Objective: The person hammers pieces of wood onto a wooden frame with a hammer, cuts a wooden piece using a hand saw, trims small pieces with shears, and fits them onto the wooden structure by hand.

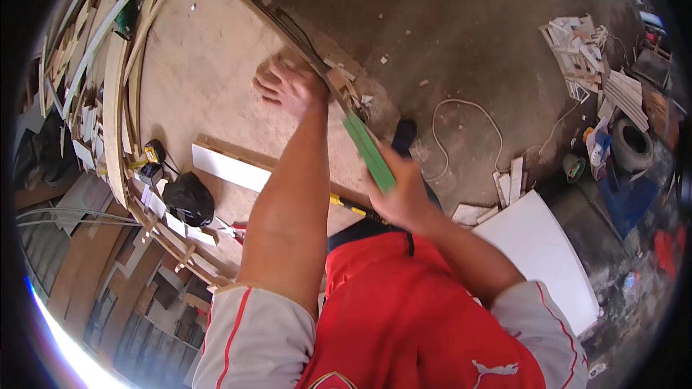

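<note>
My left hand (292, 88) rests on the wooden tabletop (209, 65) near its long edge. Its fingers are bent and apart, slightly blurred, and I see nothing held in them. My right hand (404, 191) is wrapped round the near end of a long green bar-shaped tool (367, 150), whose exact kind I cannot make out. The tool slants along the table's edge, its far end close to my left wrist. Just past that end, small wood scraps (344, 85) lie beside the edge.
A white-faced board (229, 168), a black bag (189, 199), a tape measure (153, 151) and a yellow tool (347, 204) lie on the table. Wood strips (115, 94) line the left side. A pale cable (468, 101), a white panel (537, 252) and offcuts (573, 50) are at right.
</note>
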The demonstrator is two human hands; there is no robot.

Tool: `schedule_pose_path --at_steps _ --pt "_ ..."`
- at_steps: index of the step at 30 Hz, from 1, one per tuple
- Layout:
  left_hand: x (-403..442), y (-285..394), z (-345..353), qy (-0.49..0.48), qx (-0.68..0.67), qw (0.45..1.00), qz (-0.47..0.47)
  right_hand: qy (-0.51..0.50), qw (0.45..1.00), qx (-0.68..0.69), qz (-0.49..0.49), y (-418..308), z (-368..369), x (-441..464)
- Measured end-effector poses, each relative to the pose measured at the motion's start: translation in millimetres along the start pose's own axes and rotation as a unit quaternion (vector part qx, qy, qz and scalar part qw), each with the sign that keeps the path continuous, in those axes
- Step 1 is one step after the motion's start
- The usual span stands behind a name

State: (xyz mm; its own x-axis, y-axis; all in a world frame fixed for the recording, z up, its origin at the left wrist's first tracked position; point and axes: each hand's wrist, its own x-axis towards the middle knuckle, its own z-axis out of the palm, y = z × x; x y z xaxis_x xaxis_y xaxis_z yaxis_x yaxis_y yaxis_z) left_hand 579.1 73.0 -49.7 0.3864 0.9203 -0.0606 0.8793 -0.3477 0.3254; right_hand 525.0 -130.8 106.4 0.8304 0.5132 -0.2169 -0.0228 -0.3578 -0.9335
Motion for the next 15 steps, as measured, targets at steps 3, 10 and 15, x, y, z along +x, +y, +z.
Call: schedule_pose_path --at_steps 3,10,15 --pt "1 -10 17 0.075 0.047 0.996 0.026 -0.024 0.999 -0.003 0.022 -1 -7 -8" --pt "6 6 8 0.015 0.013 1.000 0.014 0.016 0.998 -0.024 0.061 20 -22 -18" --pt "-1 4 -4 -0.001 0.004 1.000 0.021 0.026 0.995 -0.100 0.012 41 -41 -6"
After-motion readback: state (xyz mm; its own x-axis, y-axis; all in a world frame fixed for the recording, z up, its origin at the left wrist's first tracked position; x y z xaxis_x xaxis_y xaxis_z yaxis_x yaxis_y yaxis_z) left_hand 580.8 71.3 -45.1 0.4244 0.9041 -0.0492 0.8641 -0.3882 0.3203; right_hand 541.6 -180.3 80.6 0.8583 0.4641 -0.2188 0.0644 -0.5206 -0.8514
